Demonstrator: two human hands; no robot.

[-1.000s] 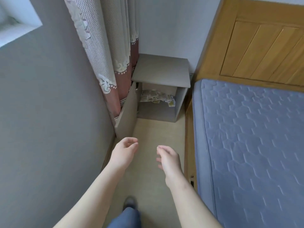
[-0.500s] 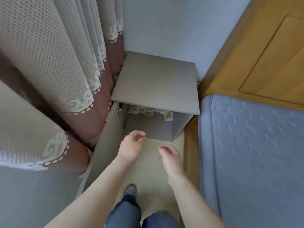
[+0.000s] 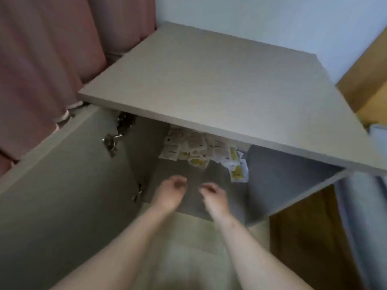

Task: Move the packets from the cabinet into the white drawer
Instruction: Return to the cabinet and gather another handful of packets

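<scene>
At the far left hung a dusty-pink fabric curtain. Beside it the flat grey cabinet door stood swung open, with a small metal hinge on its inner face. The left hand reached over the front of the cabinet floor, its grip loosely curled and holding nothing. The low grey wooden cabinet filled the middle, its broad top overhanging the open compartment. The small white and yellow paper packets lay in a loose overlapping heap on the cabinet floor toward the back, partly hidden under the top, with one yellow-printed packet nearest the right wall. The right hand hovered just beside the left, its grip likewise loosely curled and empty, short of the heap. To the right stood a brown wooden bed frame and, at the edge, a blue quilted mattress.
</scene>
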